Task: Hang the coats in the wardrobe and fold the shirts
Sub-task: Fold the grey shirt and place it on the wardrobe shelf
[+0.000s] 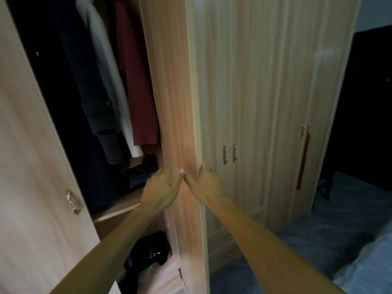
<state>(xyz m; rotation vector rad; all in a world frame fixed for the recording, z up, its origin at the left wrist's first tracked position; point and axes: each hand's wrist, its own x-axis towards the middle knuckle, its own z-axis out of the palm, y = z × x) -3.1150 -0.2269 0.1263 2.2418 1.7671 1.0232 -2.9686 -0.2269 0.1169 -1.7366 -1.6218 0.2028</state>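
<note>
Head view, right hand (206, 183) fingers (204, 169) round wardrobe door (176, 102) edge, coats (135, 81) hanging left

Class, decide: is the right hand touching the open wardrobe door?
Touching. The head view shows the right hand curled round the edge of the door, with no gap between them.

Coats (118, 81) hang inside the wardrobe (118, 205), between the left door (31, 166) and the middle door (176, 102), which stands edge-on. The left hand (164, 186) lies on that door's inner face, and the right hand (209, 184) is on its outer edge. Closed doors (265, 102) run to the right, with a bed (371, 266) before them.
</note>
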